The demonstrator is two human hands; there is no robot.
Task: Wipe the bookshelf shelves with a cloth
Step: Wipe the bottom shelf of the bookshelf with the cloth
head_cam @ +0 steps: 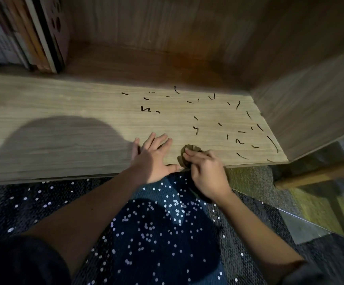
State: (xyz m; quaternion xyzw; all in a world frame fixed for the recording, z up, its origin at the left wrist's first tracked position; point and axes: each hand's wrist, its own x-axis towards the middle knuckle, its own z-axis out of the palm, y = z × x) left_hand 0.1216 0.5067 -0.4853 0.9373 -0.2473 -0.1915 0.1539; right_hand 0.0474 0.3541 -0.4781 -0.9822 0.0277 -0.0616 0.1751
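A light wooden shelf (64, 120) runs across the view, its right part covered with several short dark marks (218, 122). My left hand (152, 157) lies flat on the shelf near its front edge, fingers spread. Just to its right, my right hand (206, 171) grips a small crumpled brownish cloth (189, 153) and holds it against the shelf at the front edge. Most of the cloth is hidden under the fingers.
Several books (20, 31) stand upright at the back left of the shelf. The shelf's right side wall (311, 99) closes the compartment. A wooden bar (319, 173) sticks out at the lower right. My lap in a dotted dark blue garment (156, 233) is below.
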